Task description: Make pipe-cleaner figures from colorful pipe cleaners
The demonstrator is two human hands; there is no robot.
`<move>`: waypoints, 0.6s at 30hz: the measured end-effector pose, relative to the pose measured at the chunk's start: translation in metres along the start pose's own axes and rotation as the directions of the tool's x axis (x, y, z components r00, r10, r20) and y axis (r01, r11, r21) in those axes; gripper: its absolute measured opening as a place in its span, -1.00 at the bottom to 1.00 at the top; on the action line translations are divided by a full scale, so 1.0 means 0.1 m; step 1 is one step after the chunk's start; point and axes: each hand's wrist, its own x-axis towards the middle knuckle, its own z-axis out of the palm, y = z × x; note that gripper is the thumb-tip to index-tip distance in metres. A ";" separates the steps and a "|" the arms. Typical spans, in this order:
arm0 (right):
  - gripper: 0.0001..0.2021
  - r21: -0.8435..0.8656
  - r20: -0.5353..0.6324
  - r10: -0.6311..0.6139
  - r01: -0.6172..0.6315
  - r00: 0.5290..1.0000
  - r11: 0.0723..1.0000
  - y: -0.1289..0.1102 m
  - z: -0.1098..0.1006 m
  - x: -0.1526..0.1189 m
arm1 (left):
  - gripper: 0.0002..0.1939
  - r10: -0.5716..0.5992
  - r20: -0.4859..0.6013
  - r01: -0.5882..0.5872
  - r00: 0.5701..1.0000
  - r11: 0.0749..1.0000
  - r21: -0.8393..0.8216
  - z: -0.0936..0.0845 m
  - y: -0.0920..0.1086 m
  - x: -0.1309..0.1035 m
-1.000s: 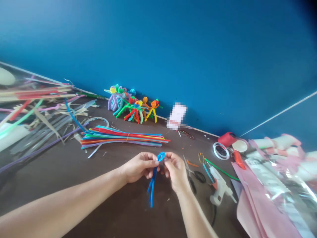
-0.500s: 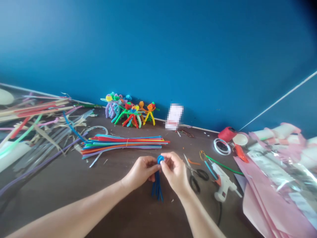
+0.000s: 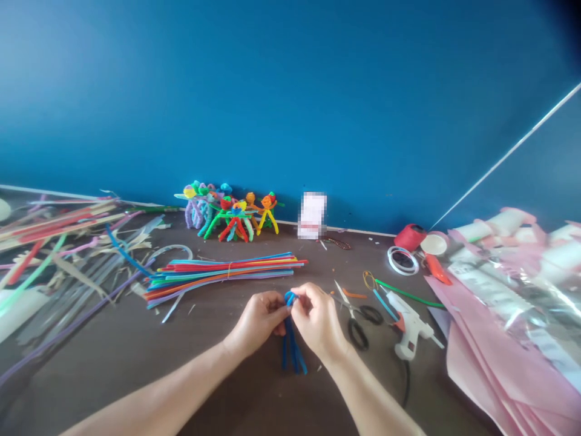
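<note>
Blue pipe cleaners are gathered between my two hands, with a rounded, coiled top and several straight ends hanging down below. My left hand pinches them from the left, just under the coiled top. From the right, my right hand closes its thumb and fingers on the coiled part and covers some of it. Beyond my hands lies a tied bundle of multicoloured pipe cleaners. Small pipe-cleaner figures stand by the blue wall.
Scissors, a white glue gun and a green pipe cleaner lie right of my hands. Pink paper and plastic wrap fill the far right. Loose strips cover the left. A red spool stands near the wall.
The view has shifted and tilted slightly. The hanging blue ends have swung a little to the right, and my right fingers now cover more of the coiled top.
</note>
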 end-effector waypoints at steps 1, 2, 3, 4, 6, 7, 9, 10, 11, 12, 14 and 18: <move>-0.81 -0.001 -0.001 0.004 -0.004 1.000 1.000 0.00 0.00 0.00 | -0.77 -0.002 -0.010 0.002 1.000 1.000 0.004 0.00 0.00 0.00; -0.81 -0.001 -0.001 0.004 -0.004 1.000 1.000 0.00 0.00 0.00 | -0.77 -0.002 -0.016 0.002 1.000 1.000 0.007 0.00 0.00 0.00; -0.81 -0.001 -0.003 0.004 -0.004 1.000 1.000 -0.01 0.00 0.00 | -0.78 0.000 -0.019 0.000 1.000 1.000 0.008 0.01 0.00 0.00; -0.81 -0.001 -0.004 0.005 -0.005 1.000 1.000 -0.01 0.00 0.00 | -0.78 0.004 -0.019 -0.004 1.000 1.000 0.010 0.01 0.00 0.00; -0.81 -0.003 -0.003 0.009 -0.009 1.000 1.000 -0.02 0.00 0.00 | -0.78 0.012 -0.016 -0.011 1.000 1.000 0.020 0.00 -0.02 0.01; -0.81 -0.006 -0.002 0.012 -0.012 1.000 1.000 -0.03 0.00 0.01 | -0.79 0.013 -0.016 -0.013 1.000 1.000 0.026 0.00 -0.03 0.01; -0.80 -0.014 0.005 0.015 -0.015 1.000 1.000 -0.04 0.00 0.01 | -0.80 0.013 -0.020 -0.012 1.000 0.999 0.043 0.00 -0.05 0.02; -0.80 -0.018 0.008 0.015 -0.015 1.000 1.000 -0.04 0.00 0.02 | -0.80 0.013 -0.022 -0.011 1.000 0.999 0.050 -0.01 -0.05 0.02; -0.79 -0.021 0.009 0.012 -0.011 1.000 1.000 -0.04 0.01 0.02 | -0.81 0.011 -0.024 -0.010 1.000 0.998 0.055 -0.01 -0.06 0.03; -0.79 -0.023 0.012 0.007 -0.006 1.000 1.000 -0.03 0.01 0.02 | -0.81 0.009 -0.026 -0.008 1.000 0.998 0.058 -0.01 -0.06 0.03; -0.80 -0.029 0.010 0.000 0.000 1.000 1.000 -0.03 0.01 0.03 | -0.82 0.005 -0.028 -0.003 1.000 0.998 0.062 -0.01 -0.06 0.03; -0.79 -0.030 -0.004 -0.003 0.003 1.000 1.000 -0.03 0.01 0.03 | -0.80 0.017 -0.018 -0.015 1.000 0.997 0.081 -0.01 -0.07 0.04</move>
